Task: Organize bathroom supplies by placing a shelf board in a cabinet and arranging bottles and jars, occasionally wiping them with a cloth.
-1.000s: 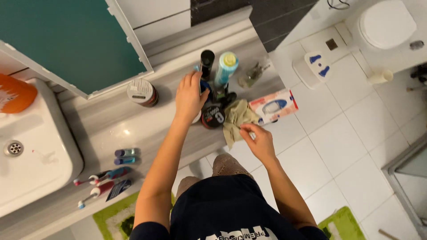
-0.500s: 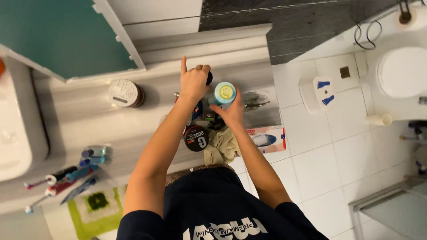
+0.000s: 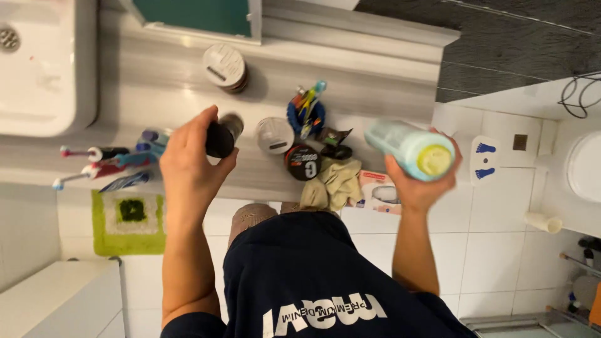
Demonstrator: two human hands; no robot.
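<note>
My left hand (image 3: 191, 163) grips a dark bottle (image 3: 220, 138) with a pale cap, lifted over the grey counter (image 3: 156, 81). My right hand (image 3: 418, 181) holds a light blue bottle (image 3: 410, 148) with a yellow-green cap, raised to the right, past the counter's end. Between the hands on the counter sit a grey-lidded jar (image 3: 273, 135), a round black tin (image 3: 302, 162), a blue cup of toothbrushes (image 3: 307, 112) and a crumpled beige cloth (image 3: 332, 183).
A white sink (image 3: 44, 69) lies at the left, with toothbrushes and tubes (image 3: 103, 164) beside it. A round-lidded jar (image 3: 224, 66) stands by the mirror cabinet (image 3: 200, 19). A white box (image 3: 379, 191) lies by the cloth. A green mat (image 3: 128, 219) and a toilet (image 3: 582, 169) are on the floor.
Both hands have lifted their bottles off the counter and moved apart, the left one leftward, the right one rightward. The view has shifted to the left.
</note>
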